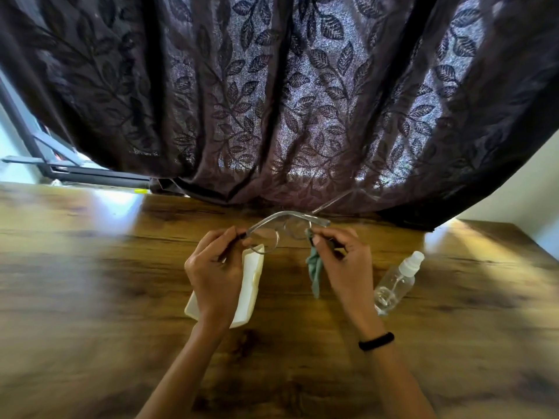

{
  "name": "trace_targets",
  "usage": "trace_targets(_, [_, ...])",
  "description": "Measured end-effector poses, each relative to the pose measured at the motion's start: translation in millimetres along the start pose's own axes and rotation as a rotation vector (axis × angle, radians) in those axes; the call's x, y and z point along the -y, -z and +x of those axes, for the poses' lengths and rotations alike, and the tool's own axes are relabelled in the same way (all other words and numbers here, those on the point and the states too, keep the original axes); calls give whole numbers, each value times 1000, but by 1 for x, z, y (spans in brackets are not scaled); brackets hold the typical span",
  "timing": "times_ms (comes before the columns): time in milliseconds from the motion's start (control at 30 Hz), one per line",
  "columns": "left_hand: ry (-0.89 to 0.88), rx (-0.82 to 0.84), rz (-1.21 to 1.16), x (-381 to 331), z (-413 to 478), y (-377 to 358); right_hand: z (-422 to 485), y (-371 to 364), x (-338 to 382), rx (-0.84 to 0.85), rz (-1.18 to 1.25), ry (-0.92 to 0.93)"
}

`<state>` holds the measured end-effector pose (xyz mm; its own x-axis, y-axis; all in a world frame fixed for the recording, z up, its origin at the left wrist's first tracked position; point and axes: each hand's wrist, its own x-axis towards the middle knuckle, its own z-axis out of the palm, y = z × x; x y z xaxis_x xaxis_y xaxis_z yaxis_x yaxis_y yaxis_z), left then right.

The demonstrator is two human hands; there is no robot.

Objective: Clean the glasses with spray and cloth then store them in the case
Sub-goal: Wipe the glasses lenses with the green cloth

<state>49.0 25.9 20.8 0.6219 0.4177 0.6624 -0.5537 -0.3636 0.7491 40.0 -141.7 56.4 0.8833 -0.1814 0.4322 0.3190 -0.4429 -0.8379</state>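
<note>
Wiping stage under way: left hand [214, 267] pinches the glasses [282, 229] by one temple above the surface [90, 282]; right hand [341, 261] pinches cloth [314, 267] against a lens. Spray bottle [396, 281] lies aside. Case [249, 285] open; storing remains.

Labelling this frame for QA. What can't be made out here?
Head view only.
White case: left hand covers its middle; open or shut unclear.
Glasses: lenses blurred; smears unreadable.
Cloth: right hand hides its contact with the lens.
Spray bottle: liquid level blurred.
</note>
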Motion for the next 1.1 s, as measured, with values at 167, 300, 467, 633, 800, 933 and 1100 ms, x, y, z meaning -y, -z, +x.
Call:
trace_targets(167, [-4, 50, -22, -5, -1, -2, 18, 4, -10, -121, -231, 123])
trace_targets(300, [17, 57, -47, -9, -3, -4, 18, -2, -14, -107, -373, 213])
trace_targets(467, [17, 53, -36, -9, -4, -4, 8, -10, -12, 1, -364, 234])
trace_targets(633, [39, 36, -29, -6, -4, -2, 0, -12, -8, 125, -359, 321])
trace_targets(800, [35, 30, -29, -1, 0, 0, -5, -5, -16, 121, -452, 303])
trace_targets(933, [47, 43, -25, -1, -1, -2, -1, -2, -17, 23, -506, 258])
trace_targets(1100, [62, 51, -37, -3, -2, -3, 2, -4, -14, 39, -466, 261])
